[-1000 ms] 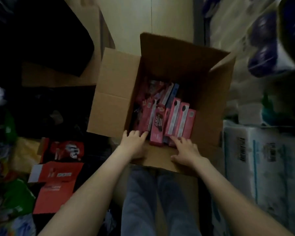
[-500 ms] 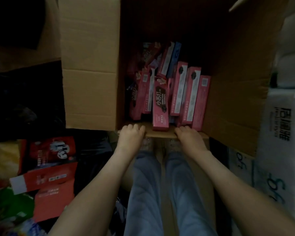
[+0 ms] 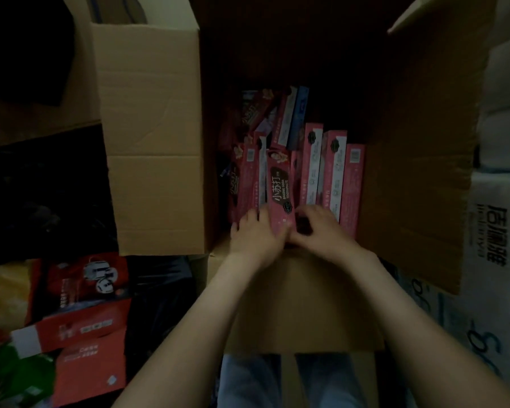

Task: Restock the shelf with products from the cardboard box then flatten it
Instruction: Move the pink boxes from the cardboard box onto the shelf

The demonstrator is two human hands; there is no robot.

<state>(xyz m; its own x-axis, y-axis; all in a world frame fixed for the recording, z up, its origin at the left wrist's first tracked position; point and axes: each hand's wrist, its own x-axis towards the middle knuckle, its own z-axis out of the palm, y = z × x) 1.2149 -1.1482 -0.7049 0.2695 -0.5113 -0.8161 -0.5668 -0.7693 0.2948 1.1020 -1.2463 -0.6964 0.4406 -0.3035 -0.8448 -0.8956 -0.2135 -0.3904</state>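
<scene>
The box stands open in front of my knees. Its left flap is spread outward, the right one likewise, and the near flap lies folded down toward me, with my jeans showing below it. Inside, pink packs stand on end in a row along the near side, pressed one against another. A few more lean at angles behind them, one with a blue edge. The far part of the inside is too dark to make out.

Both my hands are just over the near edge, at the foot of the middle pack, the one whose dark label reads BAKING SODA TOOTHPASTE. My left hand grips its lower end: the fingers run up along its left side and the thumb crosses its front. My right hand meets the left one at the thumbs. Its fingers are curled against the pack's lower right corner, but blur keeps me from telling whether they hold it or only rest there.

On the floor to my left lie red cartons, some of them flattened, with something green beside them. To my right, close against the box, are stacked white bundles with dark printed characters. Behind the left flap sits more brown cardboard.
</scene>
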